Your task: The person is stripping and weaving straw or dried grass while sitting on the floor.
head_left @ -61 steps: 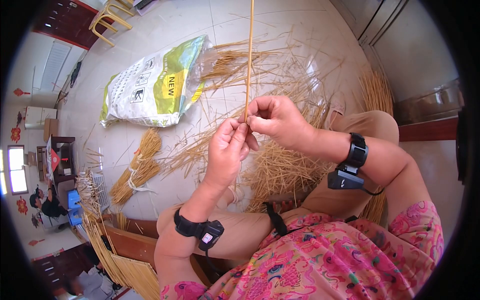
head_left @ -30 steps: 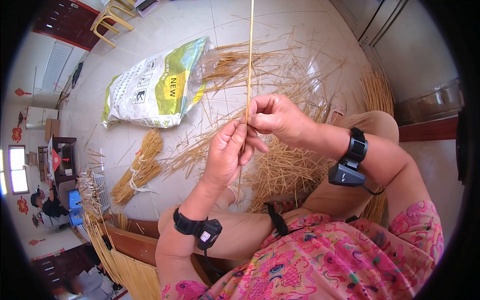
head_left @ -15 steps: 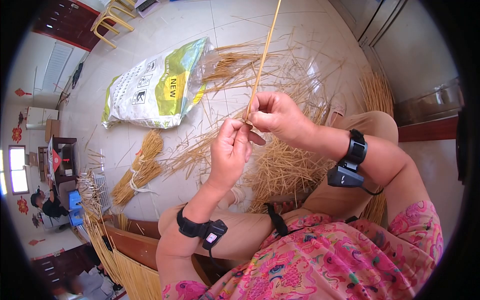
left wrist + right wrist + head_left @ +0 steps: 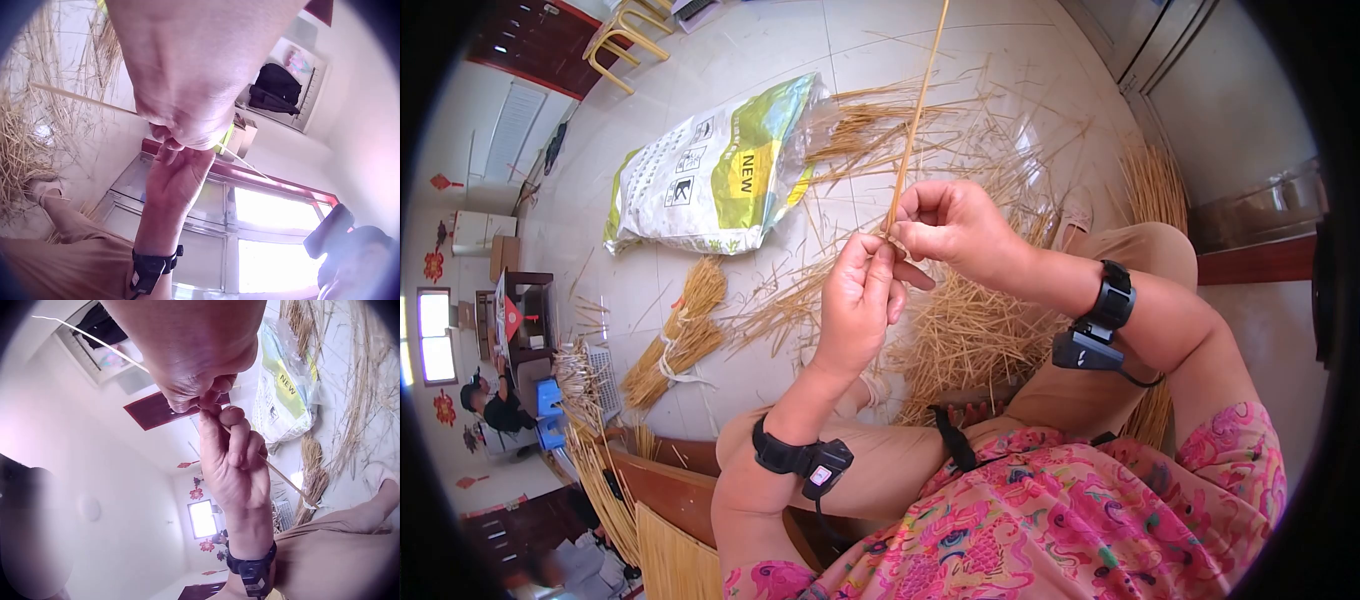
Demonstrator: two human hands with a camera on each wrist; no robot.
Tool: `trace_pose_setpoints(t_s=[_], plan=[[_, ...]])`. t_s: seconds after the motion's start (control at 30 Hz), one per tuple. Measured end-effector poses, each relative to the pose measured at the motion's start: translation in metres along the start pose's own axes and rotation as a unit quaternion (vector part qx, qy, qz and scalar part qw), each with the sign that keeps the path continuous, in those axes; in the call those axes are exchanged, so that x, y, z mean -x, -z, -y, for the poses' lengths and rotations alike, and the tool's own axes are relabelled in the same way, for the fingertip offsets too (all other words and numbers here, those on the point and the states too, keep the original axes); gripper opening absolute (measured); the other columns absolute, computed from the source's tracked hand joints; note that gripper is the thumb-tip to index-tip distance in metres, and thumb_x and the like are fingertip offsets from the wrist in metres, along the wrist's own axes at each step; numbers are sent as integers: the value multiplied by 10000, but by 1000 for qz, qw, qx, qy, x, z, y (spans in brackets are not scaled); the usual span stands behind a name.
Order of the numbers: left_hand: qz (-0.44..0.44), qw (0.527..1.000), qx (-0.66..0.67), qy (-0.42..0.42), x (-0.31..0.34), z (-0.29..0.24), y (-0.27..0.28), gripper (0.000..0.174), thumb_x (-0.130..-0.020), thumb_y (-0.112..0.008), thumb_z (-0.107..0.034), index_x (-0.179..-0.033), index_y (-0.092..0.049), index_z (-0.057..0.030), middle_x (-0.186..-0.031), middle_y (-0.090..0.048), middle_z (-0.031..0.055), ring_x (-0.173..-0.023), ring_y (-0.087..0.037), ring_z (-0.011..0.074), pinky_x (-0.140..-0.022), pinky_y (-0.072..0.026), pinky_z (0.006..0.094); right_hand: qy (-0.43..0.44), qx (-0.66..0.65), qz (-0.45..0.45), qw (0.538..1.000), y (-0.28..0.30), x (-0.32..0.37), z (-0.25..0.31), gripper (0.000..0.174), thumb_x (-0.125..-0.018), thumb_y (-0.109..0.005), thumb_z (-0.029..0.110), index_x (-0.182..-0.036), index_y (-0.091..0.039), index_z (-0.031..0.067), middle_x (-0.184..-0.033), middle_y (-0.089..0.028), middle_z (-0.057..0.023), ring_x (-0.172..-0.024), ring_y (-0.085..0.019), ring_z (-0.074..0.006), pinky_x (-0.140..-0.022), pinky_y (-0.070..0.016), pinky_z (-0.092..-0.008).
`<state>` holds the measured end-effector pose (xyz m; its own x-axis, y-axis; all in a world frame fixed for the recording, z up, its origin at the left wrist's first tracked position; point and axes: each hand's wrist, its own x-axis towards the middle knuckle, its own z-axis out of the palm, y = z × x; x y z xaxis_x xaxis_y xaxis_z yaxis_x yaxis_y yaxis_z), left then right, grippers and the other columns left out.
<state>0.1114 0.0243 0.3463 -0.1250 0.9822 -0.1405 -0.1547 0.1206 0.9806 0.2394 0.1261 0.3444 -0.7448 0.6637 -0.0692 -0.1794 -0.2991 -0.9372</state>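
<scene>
One long, thin straw stalk (image 4: pixel 918 110) rises from between the two hands, leaning slightly right, and runs out of the top of the head view. My left hand (image 4: pixel 855 310) pinches it low down between thumb and curled fingers. Right beside it, thumb and forefinger of my right hand (image 4: pixel 955 235) grip the stalk just above, the fingertips of both hands close together. In the right wrist view, the stalk's other end (image 4: pixel 290 483) sticks out past the left hand (image 4: pixel 234 465). The pinched part is hidden by fingers.
Loose straw (image 4: pixel 980 340) lies heaped on the tiled floor before the knees. A white-green sack (image 4: pixel 690 180) with straw at its mouth lies farther off. Tied straw bundles (image 4: pixel 675 335) are at left; more straw (image 4: pixel 1155 185) stands by the right wall. Another person (image 4: pixel 498 405) sits far left.
The stalk has tipped from nearly upright to leaning right, easing back a little in the last half second. Both hands stay together, shifting only slightly, still pinching the straw stalk.
</scene>
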Motion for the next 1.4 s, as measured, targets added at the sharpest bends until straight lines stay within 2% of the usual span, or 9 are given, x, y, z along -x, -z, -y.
trace_pose_setpoints(t_s=[0.17, 0.37, 0.47, 0.57, 0.9, 1.03, 1.13, 1.2, 1.4], plan=[[23, 999, 25, 6, 1, 2, 2, 193, -1001, -334, -186, -939, -458, -52, -761, -655, 113, -452, -384, 15, -422, -311, 140, -16, 28, 4, 999, 3, -2, -2, 63, -809, -602, 55, -826, -563, 8, -704, -578, -5, -619, -524, -48, -550, -425, -201], [89, 981, 157, 67, 2, -3, 5, 217, -1002, -333, -223, -931, -468, -69, -775, -657, 163, -438, -371, 27, -415, -294, 135, -59, -80, 61, 993, 4, -1, 2, 28, -798, -575, 33, -799, -548, 26, -676, -562, -3, -597, -515, -53, -527, -409, -200], [122, 967, 208, 86, 1, -6, 8, 214, -1001, -338, -234, -921, -467, -82, -774, -654, 184, -428, -354, 33, -413, -287, 136, -14, -48, 38, 998, 3, -2, 0, 19, -783, -572, 26, -795, -559, 20, -677, -565, -2, -594, -515, -51, -529, -415, -200], [135, 964, 208, 94, 2, -5, 8, 197, -994, -366, -252, -919, -466, -100, -755, -643, 190, -404, -347, 36, -405, -285, 143, 64, 78, -33, 994, 12, -13, 1, 16, -770, -575, 26, -780, -570, 14, -677, -567, -1, -593, -520, -50, -531, -421, -198], [98, 991, 34, 90, 4, 8, 14, 196, -993, -365, -197, -890, -463, -62, -732, -632, 170, -431, -369, 30, -424, -301, 144, 184, 104, -341, 916, 96, -50, 62, 101, -809, -611, 84, -810, -614, -17, -668, -578, -23, -558, -532, -82, -491, -409, -200], [30, 995, -85, 51, 8, 18, 33, 197, -988, -367, -178, -902, -490, -51, -725, -625, 122, -457, -348, 10, -431, -289, 145, 236, 117, -491, 830, 169, -56, 97, 149, -847, -625, 127, -878, -607, -19, -675, -569, -29, -559, -539, -89, -471, -421, -204], [-69, 960, -270, 13, 5, 21, 69, 177, -966, -414, -161, -896, -521, -38, -723, -626, 76, -459, -400, 65, -457, -351, 221, 220, 194, -591, 751, 211, -41, 113, 182, -845, -636, 149, -915, -614, -17, -734, -601, -42, -592, -569, -96, -486, -441, -203], [-147, 902, -389, -121, 1, 24, 98, 177, -954, -435, -168, -883, -530, -37, -712, -616, 71, -497, -440, 113, -508, -395, 276, 185, 180, -635, 729, 222, -33, 115, 199, -848, -620, 162, -938, -616, -15, -776, -617, -52, -620, -599, -109, -514, -475, -212], [-291, 827, -469, -111, 5, -3, 148, 177, -951, -429, -177, -902, -532, -41, -721, -605, 93, -630, -576, 192, -570, -431, 322, 161, 166, -677, 699, 282, -28, 102, 207, -835, -575, 152, -942, -607, -22, -732, -646, -102, -590, -630, -133, -511, -504, -252]])
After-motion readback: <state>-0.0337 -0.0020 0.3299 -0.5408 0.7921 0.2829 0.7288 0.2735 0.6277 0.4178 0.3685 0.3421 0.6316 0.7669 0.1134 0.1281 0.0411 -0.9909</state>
